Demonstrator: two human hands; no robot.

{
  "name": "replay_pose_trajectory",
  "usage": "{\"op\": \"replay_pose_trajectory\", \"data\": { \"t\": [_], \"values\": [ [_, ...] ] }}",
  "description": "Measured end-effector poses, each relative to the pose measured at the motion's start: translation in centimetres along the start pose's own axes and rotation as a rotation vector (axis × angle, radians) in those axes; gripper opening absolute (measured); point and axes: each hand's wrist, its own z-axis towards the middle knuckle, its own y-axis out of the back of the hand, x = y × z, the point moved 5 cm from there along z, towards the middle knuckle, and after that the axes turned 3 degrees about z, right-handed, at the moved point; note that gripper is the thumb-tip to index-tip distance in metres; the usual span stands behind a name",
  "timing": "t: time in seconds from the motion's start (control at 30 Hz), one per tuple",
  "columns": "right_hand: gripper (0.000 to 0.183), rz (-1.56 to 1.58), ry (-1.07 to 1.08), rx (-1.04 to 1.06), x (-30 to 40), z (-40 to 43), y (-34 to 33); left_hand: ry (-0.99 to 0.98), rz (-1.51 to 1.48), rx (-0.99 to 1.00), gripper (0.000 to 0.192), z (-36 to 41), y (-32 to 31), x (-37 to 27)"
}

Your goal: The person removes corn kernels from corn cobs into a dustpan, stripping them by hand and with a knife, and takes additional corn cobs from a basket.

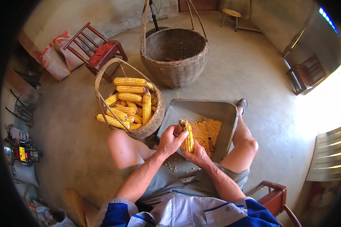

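Note:
Both my hands grip one dried corn cob, held upright above the near part of a metal scoop-shaped tray. My left hand has its thumb across the cob's upper part. Around the lower end closes my right hand. A strip beside the cob's tip looks bare of kernels. Loose corn kernels are heaped in the tray, and a small tool with a dark handle lies on them. Left of the tray, a wicker basket is piled with unshelled corn cobs.
Beyond stands a larger wicker basket with a few reddish pieces inside. A wooden chair and full sacks are at upper left. Stray kernels dot the concrete floor. A motorcycle is at far left, a stool at the back.

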Motion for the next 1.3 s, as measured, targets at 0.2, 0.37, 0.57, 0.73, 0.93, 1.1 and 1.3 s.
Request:
{"op": "replay_pose_trajectory", "data": {
  "t": [0.2,0.37,0.57,0.73,0.93,1.1,1.3],
  "values": [
    [0.054,0.500,-0.004,0.110,0.1,-0.3,-0.8,0.386,-0.373,0.060,0.055,-2.3,-1.1,6.1],
    [0.048,0.684,-0.156,0.183,0.5,-0.3,-0.8,0.417,-0.571,0.244,0.062,-5.3,-3.4,8.9],
    [0.052,0.382,-0.024,0.141,-0.9,0.2,0.3,0.219,-0.393,0.341,0.063,-5.7,-4.6,6.1],
    [0.088,0.678,-0.031,-0.035,0.8,0.8,2.5,0.399,-0.508,0.416,0.043,-6.8,-3.7,6.4],
    [0.053,0.358,0.167,-0.396,-0.4,2.5,6.0,0.490,-0.617,0.615,0.046,-8.1,-5.1,5.2],
    [0.013,-0.147,0.170,-0.666,0.3,1.6,8.1,0.501,-0.591,0.648,0.045,-8.3,-5.4,5.6],
    [0.012,-0.193,0.261,-0.713,0.9,1.1,8.2,0.429,-0.506,0.564,0.045,-8.0,-5.7,6.3]
  ]
}}
